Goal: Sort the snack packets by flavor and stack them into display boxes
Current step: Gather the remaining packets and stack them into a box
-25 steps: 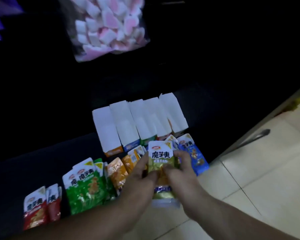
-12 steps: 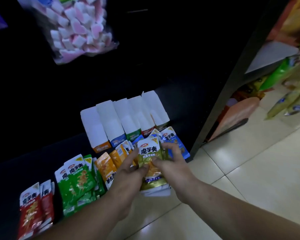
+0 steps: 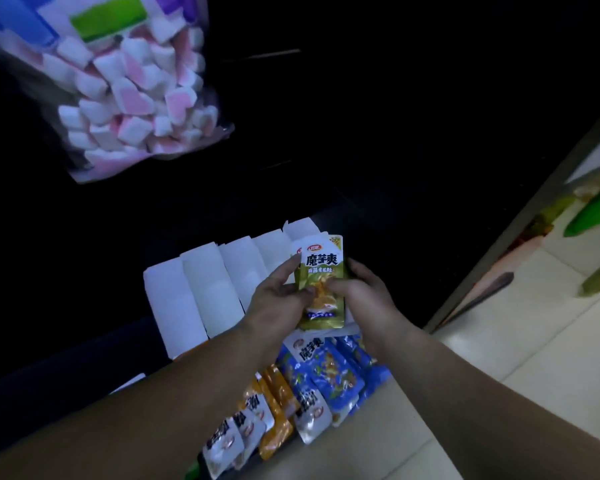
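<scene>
Room: dim shop aisle, pale floor tiles [image 3: 534,341], black shelf ledge [image 3: 66,358].
Upper left: hung marshmallow bag [image 3: 129,109].
Ledge: carried white display boxes [image 3: 201,296]; blue packets [image 3: 329,372] and orange packets [image 3: 274,410] nearer.
Grip: green packet stack [image 3: 323,289] clasped between left hand [image 3: 278,299] and right hand [image 3: 364,289], above the boxes.
Label: read "魔芋爽".
</scene>
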